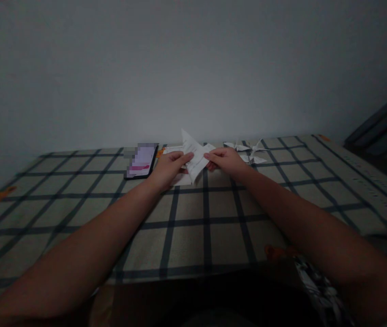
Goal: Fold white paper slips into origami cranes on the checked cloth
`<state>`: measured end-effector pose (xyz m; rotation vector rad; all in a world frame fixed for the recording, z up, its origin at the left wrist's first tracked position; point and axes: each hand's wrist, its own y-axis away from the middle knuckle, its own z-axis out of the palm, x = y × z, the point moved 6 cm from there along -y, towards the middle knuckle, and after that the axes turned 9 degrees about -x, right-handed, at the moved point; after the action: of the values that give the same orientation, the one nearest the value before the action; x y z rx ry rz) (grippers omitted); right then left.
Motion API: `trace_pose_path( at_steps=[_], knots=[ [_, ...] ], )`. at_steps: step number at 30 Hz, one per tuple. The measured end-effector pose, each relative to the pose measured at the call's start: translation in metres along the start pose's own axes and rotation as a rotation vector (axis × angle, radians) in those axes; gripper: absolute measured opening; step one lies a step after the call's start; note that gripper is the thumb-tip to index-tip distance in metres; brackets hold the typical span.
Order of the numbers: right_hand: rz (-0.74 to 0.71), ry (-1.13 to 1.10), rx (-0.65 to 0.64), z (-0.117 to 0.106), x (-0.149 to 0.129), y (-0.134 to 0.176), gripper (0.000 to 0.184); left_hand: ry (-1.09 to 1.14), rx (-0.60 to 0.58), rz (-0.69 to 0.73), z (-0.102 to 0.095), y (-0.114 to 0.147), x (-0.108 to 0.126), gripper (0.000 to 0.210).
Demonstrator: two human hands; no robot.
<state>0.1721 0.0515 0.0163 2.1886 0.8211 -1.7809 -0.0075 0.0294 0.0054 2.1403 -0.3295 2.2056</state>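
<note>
Between my two hands, above the table, is a folded piece of white paper (196, 156) with faint print and pointed corners. My left hand (171, 167) pinches its left side, thumb on top. On its right side, my right hand (225, 159) grips it between thumb and fingers. Flat white paper (181, 180) lies on the cloth under and behind my left hand, partly hidden by it. Just beyond my right hand rest several folded paper cranes (255, 159), and my hand covers part of that group.
A phone (142, 160) with a lit, blurred screen lies left of my hands. A checked cloth (193, 245) covers the table, which meets a plain wall (193, 68) at the back. Dark slatted shapes (384, 118) stand at the far right.
</note>
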Motion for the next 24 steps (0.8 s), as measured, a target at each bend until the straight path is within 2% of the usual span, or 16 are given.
trace_pose_path(
  at_steps=[4,7,12,20,24],
  knots=[
    [-0.005,-0.037,0.064,-0.004,-0.002,0.001,0.025,0.149,-0.199,-0.091,0.013,-0.001,-0.008,0.035],
    [0.036,-0.109,0.109,-0.006,0.003,0.0,0.025,0.14,-0.312,-0.115,0.019,0.0,-0.011,0.036],
    [0.055,-0.21,0.133,-0.003,0.009,-0.003,0.023,0.13,-0.292,-0.078,0.016,-0.002,-0.012,0.037],
    [0.065,-0.236,0.19,-0.008,0.005,0.001,0.023,0.188,-0.345,-0.201,0.02,0.002,-0.009,0.025],
    [0.082,-0.248,0.207,-0.008,0.005,0.001,0.025,0.214,-0.268,-0.216,0.018,0.003,-0.007,0.018]
  ],
)
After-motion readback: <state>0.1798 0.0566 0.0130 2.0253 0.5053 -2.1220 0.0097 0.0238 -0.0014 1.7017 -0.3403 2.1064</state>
